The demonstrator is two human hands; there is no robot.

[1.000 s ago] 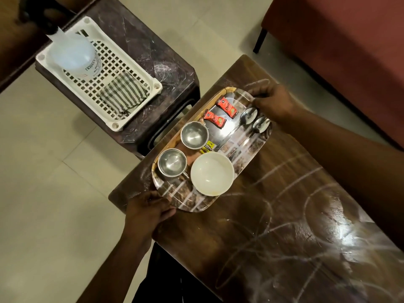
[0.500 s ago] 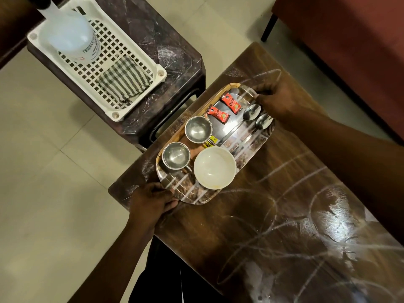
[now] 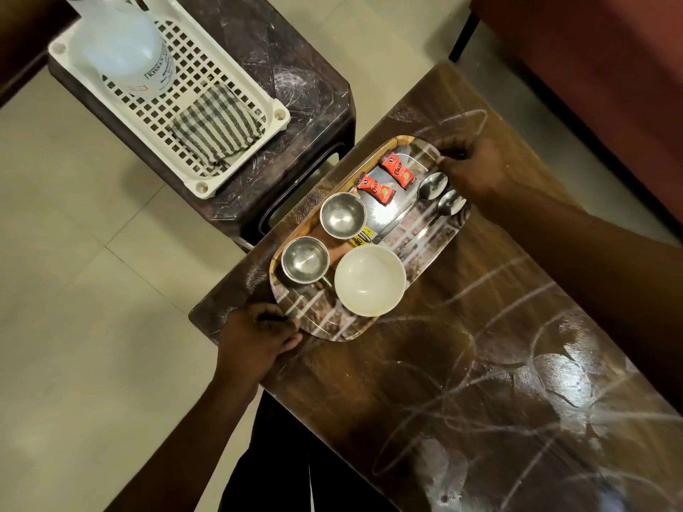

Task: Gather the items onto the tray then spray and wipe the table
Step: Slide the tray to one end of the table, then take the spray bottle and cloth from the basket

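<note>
Head view. One tray point(image 3: 318, 308), oblong with rounded corners, glossy printed surface with a wood-coloured rim, over the table point(image 3: 443, 364) corner nearest the stool point(image 3: 295, 86); resting or lifted, cannot tell. On the tray:
- two steel cups point(image 3: 343, 215) point(image 3: 305, 259), round and shiny
- one white bowl point(image 3: 369, 279), round and smooth
- two metal spoons point(image 3: 432, 188) point(image 3: 449, 205), side by side
- two red sachets point(image 3: 397, 171) point(image 3: 376, 189), flat rectangles
- one yellow packet point(image 3: 360, 238), mostly hidden between the cups and the bowl

Left hand point(image 3: 255, 338) grips the tray's near end, fingers curled round the rim. Right hand point(image 3: 469, 168) grips the far end, fingers curled over the rim.

The table is dark wood grain, glossy, with white scribble marks. The dark stool carries one white plastic lattice basket point(image 3: 201, 186), which holds one translucent spray bottle point(image 3: 122, 49) and one folded striped cloth point(image 3: 214, 129).
</note>
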